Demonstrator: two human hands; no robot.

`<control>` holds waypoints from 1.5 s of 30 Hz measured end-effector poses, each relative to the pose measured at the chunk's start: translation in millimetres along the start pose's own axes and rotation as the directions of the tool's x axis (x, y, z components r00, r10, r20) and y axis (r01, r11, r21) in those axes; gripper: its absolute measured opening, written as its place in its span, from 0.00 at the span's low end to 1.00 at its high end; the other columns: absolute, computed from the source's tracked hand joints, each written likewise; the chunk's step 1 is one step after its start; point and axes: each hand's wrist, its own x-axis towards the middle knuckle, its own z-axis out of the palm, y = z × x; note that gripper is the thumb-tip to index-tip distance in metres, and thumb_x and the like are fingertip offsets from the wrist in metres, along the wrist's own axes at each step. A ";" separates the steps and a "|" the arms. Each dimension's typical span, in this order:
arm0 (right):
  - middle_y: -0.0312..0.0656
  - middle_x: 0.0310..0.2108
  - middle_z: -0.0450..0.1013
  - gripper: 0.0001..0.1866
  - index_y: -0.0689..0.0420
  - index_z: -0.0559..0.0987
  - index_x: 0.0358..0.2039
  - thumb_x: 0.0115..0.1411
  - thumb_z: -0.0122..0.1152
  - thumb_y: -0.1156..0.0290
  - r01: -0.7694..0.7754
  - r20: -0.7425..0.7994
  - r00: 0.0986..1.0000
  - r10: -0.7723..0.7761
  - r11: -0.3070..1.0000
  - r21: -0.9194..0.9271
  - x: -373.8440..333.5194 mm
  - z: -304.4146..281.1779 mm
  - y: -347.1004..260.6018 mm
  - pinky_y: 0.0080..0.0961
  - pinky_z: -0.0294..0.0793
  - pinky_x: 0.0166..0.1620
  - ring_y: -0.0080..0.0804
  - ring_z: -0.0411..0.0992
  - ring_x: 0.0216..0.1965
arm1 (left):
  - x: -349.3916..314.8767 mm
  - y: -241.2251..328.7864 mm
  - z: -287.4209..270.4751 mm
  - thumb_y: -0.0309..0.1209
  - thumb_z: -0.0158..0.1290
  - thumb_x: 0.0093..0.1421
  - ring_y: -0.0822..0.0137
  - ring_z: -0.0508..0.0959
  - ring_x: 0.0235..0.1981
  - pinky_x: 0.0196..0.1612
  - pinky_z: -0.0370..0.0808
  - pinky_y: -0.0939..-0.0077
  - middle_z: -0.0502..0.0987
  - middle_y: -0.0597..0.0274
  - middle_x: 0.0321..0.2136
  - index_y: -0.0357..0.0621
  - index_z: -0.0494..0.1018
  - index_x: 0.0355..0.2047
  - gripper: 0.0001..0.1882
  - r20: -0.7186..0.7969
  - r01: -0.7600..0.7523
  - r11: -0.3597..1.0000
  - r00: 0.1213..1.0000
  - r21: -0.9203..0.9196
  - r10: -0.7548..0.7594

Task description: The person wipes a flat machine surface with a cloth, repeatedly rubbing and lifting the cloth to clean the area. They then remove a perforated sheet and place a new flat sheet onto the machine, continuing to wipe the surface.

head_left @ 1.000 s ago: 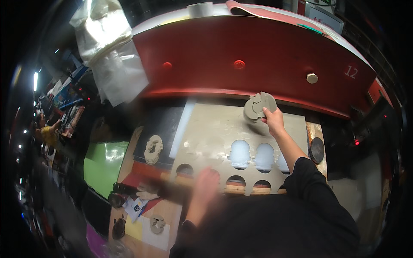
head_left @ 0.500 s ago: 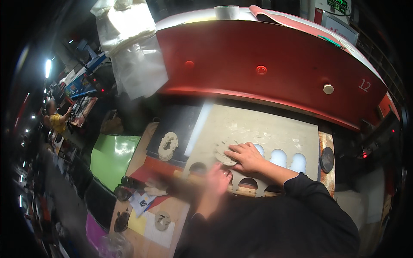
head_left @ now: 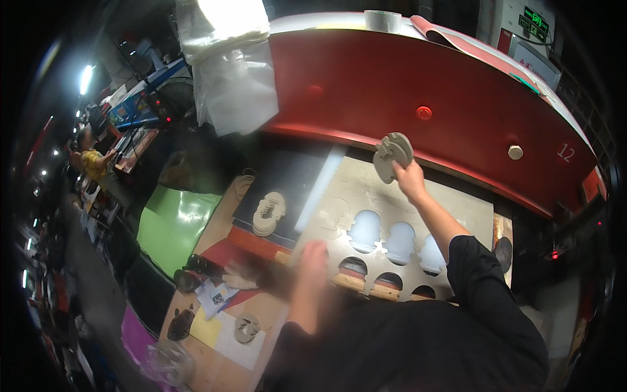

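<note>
since half a second earlier, before the big red machine [head_left: 353, 85] and over the far part of the grey-beige sheet [head_left: 450, 208], the right hand [head_left: 409, 180] had risen, gripping a stack of cut pieces [head_left: 392, 155], while the left hand [head_left: 312, 260], near the sheet's near-left corner, was too blurred to tell whether it was wide, narrow or holding anything. handling the stack well seemed to call for a firm thumb, layers kept square, and clearance from the sheet's openings [head_left: 364, 230]; it looked matt, rounded and tilted, with notched slots in its face

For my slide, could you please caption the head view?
Right hand holds grey cut pieces above a sheet with openings.
</note>
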 end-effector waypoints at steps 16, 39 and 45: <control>0.44 0.52 0.73 0.26 0.46 0.76 0.53 0.53 0.60 0.56 0.744 0.652 0.599 -0.465 0.625 -0.237 -107.1 63.9 -46.9 0.38 0.66 0.53 0.42 0.70 0.52 | 22.5 33.7 -4.2 0.34 0.50 0.62 0.63 0.74 0.43 0.43 0.70 0.68 0.76 0.61 0.44 0.52 0.72 0.33 0.03 0.415 0.295 0.826 0.906 -0.480 -0.083; 0.48 0.32 0.78 0.10 0.52 0.78 0.36 0.57 0.55 0.63 0.565 0.739 0.655 0.161 0.544 -0.620 -90.3 -85.8 -69.6 0.43 0.75 0.39 0.47 0.77 0.37 | -10.9 25.8 119.7 0.34 0.66 0.49 0.63 0.80 0.38 0.43 0.77 0.70 0.79 0.51 0.36 0.37 0.74 0.46 0.25 0.547 -0.825 0.230 0.525 0.517 0.652; 0.46 0.44 0.76 0.34 0.51 0.71 0.55 0.45 0.72 0.62 0.396 0.544 0.822 -0.169 0.856 -0.332 -105.2 -114.7 -18.9 0.38 0.73 0.49 0.46 0.75 0.45 | 4.2 -13.8 133.1 0.30 0.62 0.52 0.69 0.79 0.32 0.37 0.76 0.73 0.80 0.58 0.31 0.37 0.75 0.41 0.17 0.596 -0.603 0.578 0.768 0.550 0.234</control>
